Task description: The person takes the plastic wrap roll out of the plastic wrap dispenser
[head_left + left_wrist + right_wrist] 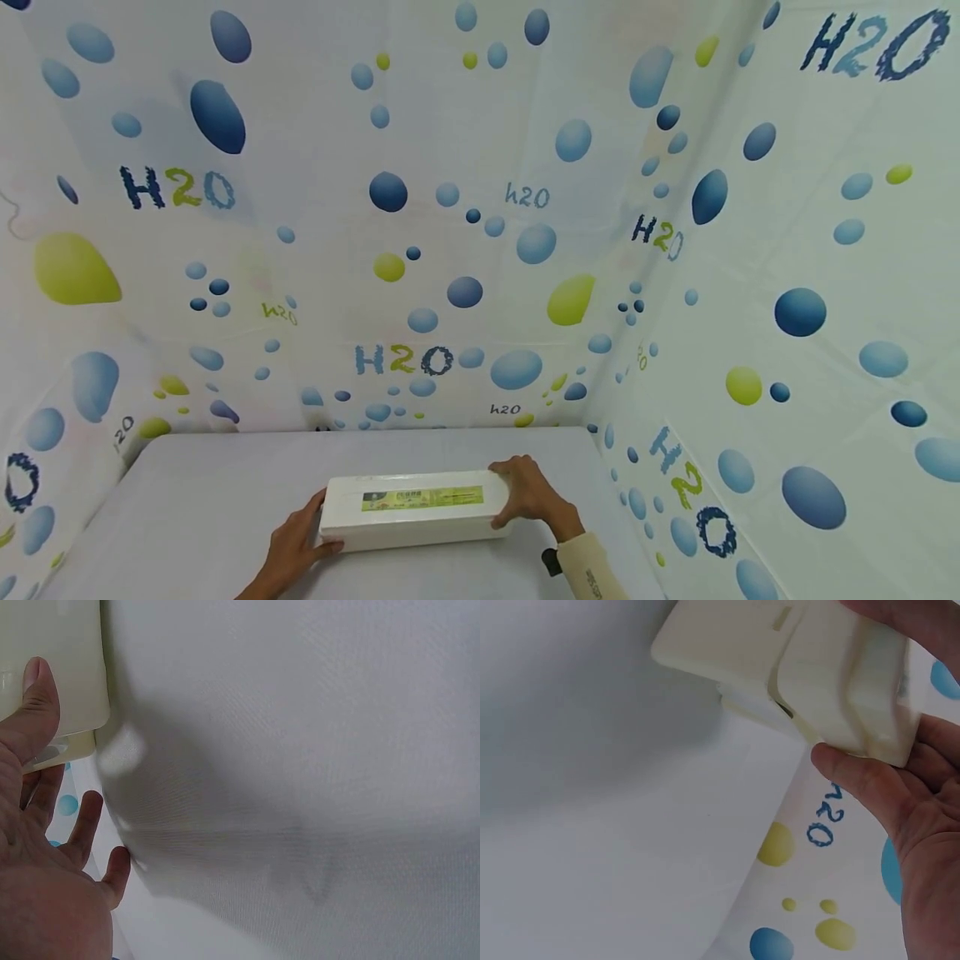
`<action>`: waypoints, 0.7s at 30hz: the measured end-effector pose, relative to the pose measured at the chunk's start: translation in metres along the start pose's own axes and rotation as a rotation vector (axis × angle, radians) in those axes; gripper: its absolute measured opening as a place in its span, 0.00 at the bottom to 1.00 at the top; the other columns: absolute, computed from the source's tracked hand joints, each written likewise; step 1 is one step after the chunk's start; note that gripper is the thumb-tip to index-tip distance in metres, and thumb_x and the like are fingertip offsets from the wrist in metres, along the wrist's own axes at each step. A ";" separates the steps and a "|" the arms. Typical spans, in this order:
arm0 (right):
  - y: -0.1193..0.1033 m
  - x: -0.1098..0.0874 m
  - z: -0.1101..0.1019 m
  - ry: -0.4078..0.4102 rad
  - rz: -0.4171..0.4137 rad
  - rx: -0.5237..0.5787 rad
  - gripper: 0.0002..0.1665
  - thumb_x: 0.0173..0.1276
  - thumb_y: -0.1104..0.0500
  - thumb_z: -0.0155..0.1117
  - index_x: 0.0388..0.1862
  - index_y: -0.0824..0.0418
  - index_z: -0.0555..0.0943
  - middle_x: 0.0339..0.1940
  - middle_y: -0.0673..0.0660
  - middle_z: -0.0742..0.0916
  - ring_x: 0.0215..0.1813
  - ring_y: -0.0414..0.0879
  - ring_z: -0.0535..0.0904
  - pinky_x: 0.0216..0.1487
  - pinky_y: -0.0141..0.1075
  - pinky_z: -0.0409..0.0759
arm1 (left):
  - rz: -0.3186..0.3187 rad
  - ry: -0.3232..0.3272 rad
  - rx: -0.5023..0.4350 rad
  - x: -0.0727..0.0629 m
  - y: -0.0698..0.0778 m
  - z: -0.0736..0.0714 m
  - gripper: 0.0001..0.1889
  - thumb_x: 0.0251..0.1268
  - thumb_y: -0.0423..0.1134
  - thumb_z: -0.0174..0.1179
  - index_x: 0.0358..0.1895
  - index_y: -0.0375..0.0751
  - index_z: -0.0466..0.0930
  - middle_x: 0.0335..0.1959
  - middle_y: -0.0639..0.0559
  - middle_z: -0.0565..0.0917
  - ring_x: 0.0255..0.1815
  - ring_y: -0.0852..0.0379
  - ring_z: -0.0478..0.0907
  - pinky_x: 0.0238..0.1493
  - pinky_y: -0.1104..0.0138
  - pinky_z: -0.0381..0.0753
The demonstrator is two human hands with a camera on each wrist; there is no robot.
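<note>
A long white box (416, 529) with a yellow-green label (450, 497) on top lies crosswise at the front of the table in the head view. My left hand (292, 542) holds its left end, thumb at the front corner and fingers around the end face. In the left wrist view the thumb lies on the box's smooth face and the two outer fingers spread away from it. My right hand (532, 492) grips the right end, thumb in front and fingers at the back edge. The right wrist view shows a seam and a small slot on the box (727, 637).
The table (225, 475) wears a white cloth. Behind it hangs a white curtain (322, 275) printed with blue and green drops and H2O lettering, and another printed sheet (810, 400) closes off the right side. A black strap piece (551, 562) shows by the right sleeve.
</note>
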State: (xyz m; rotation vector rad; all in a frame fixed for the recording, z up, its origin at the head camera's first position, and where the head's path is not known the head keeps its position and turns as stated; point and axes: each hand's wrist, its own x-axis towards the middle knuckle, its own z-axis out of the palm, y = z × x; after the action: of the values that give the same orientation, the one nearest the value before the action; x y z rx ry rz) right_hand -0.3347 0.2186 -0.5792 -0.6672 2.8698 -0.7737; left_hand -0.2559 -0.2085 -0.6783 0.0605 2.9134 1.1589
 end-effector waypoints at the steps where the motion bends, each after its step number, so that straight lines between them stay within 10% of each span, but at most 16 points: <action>1: 0.001 -0.001 0.000 0.003 0.002 0.005 0.53 0.33 0.50 0.98 0.64 0.61 0.89 0.52 0.54 0.93 0.51 0.43 0.76 0.57 0.44 0.78 | 0.004 0.001 0.001 -0.001 -0.001 0.000 0.57 0.58 0.54 0.82 0.83 0.33 0.57 0.82 0.25 0.67 0.75 0.23 0.73 0.68 0.24 0.70; 21: 0.026 -0.018 -0.028 0.176 0.021 0.042 0.54 0.33 0.50 0.97 0.64 0.67 0.88 0.48 0.56 0.94 0.43 0.41 0.78 0.48 0.37 0.76 | 0.153 0.161 0.026 0.000 -0.016 0.012 0.51 0.56 0.57 0.82 0.78 0.39 0.65 0.73 0.25 0.78 0.64 0.24 0.81 0.57 0.27 0.78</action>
State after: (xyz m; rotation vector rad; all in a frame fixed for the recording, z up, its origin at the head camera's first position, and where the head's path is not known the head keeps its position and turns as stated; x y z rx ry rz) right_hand -0.3343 0.2595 -0.5687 -0.5914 3.0011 -0.9315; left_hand -0.2560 -0.2121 -0.6985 0.2029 3.1133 1.1983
